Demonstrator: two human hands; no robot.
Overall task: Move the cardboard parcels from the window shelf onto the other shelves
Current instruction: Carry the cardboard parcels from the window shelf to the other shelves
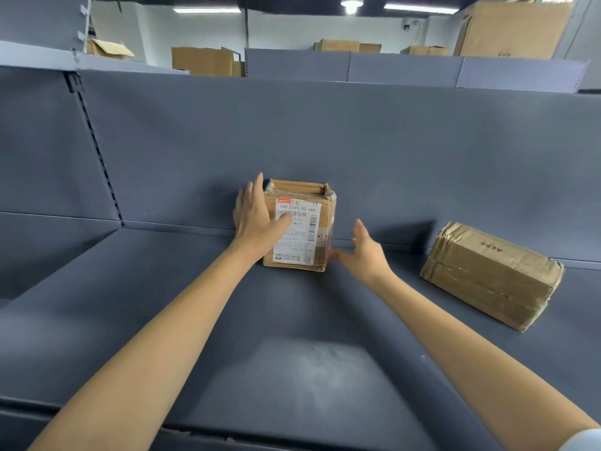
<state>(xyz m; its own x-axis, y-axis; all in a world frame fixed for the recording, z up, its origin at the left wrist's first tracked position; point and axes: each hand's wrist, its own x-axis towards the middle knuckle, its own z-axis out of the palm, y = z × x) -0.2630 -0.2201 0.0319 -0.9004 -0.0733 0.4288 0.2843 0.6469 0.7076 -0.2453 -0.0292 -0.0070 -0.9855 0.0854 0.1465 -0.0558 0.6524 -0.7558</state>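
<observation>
At the centre of the frame, on the grey metal shelf (162,304), a small cardboard parcel (300,245) stands upright against the shelf's back panel (325,141), its white shipping label (297,232) facing me. My left hand (258,219) lies on the parcel's left side: the fingers are straight and a little spread, pointing up along its left edge, while my thumb reaches across the front and rests on the label. I cannot tell whether the fingers behind the edge press the cardboard or only lie beside it. My right hand (366,252) is lower and to the right, fingers loosely spread and relaxed, the thumb stretched left so that its tip comes just to the parcel's lower right corner; whether it truly touches I cannot tell. It holds nothing.

Toward the right of the frame, well apart from the first, a second parcel (491,275) lies on its side on the same shelf, wrapped in brown tape, turned at an angle, with dark letters on its upper face.

Both my forearms run in from the bottom corners, bare; a bit of pale sleeve (582,442) shows at the lower right edge.

Along the top of the frame, beyond the back panel, more cardboard boxes (205,61) sit on higher shelving, and ceiling lamps (351,4) shine over pale walls.
</observation>
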